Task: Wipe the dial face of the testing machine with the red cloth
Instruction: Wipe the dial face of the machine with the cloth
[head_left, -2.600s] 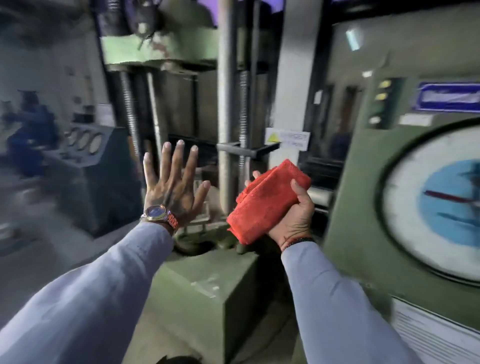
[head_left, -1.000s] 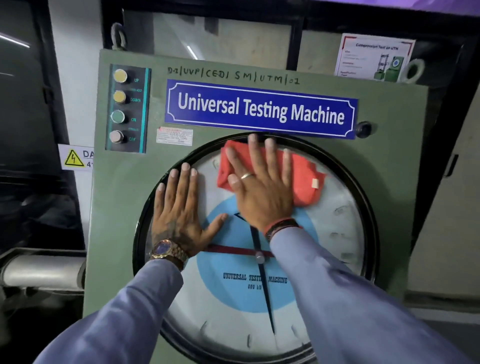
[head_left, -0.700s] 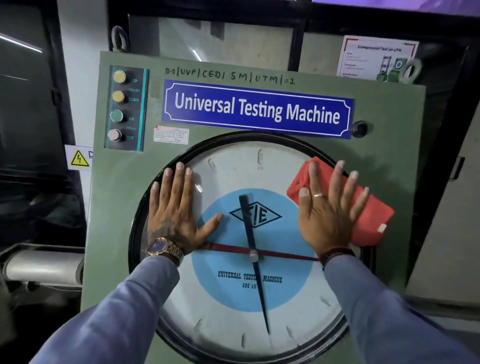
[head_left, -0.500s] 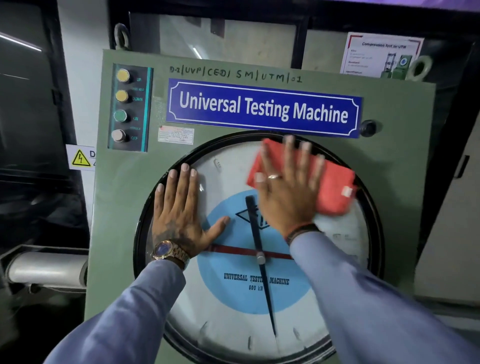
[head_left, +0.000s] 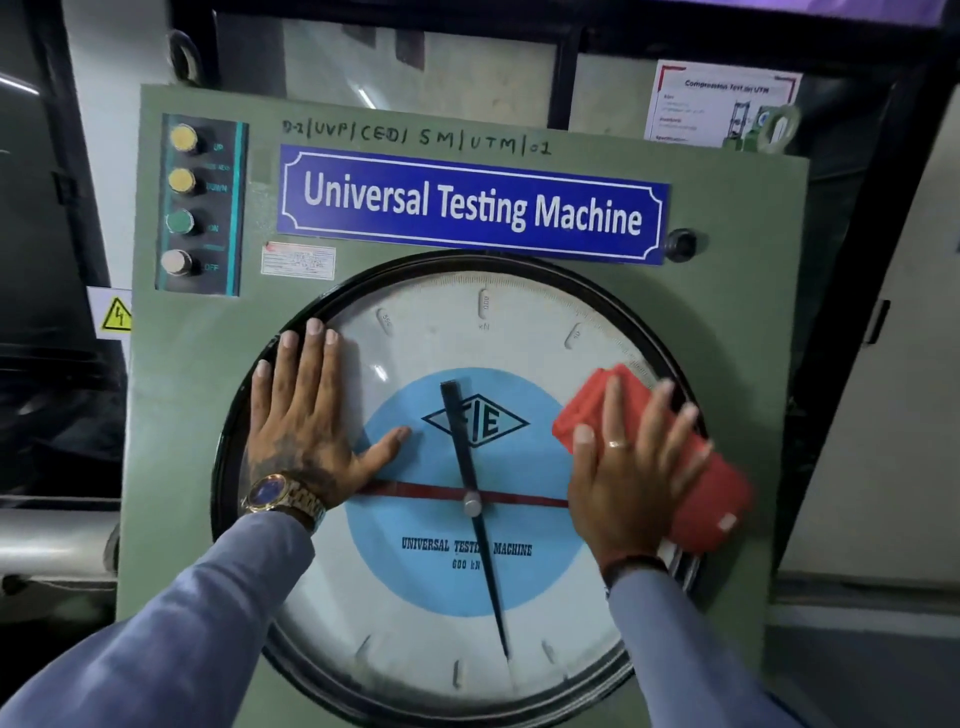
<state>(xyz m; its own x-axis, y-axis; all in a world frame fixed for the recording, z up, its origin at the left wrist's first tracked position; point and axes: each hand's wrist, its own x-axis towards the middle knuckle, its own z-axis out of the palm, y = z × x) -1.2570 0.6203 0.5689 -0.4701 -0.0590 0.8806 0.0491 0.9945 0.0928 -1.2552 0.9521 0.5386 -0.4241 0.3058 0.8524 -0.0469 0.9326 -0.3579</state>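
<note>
Cloth swing: red cloth (head_left: 696, 467) now sits at the right edge of the dial face (head_left: 467, 332), partly over the black bezel (head_left: 223, 441), having come down from the upper right of the glass half a second ago; same right-side spot it reached a moment before that, so the wiping reads as back-and-forth arcs over the upper right, mid-task, lower half and left side likely not yet covered; right hand (head_left: 623, 483) flat on the cloth, fingers spread, pressing it to the glass; left hand (head_left: 301, 431) unmoved, open palm braced on the left of the dial, fingers close together, thumb out; that hand covers glass still to be wiped; blue nameplate (head_left: 467, 205) above, button panel (head_left: 200, 208) far left, both clear of the cloth; nothing else blocks the face.
</note>
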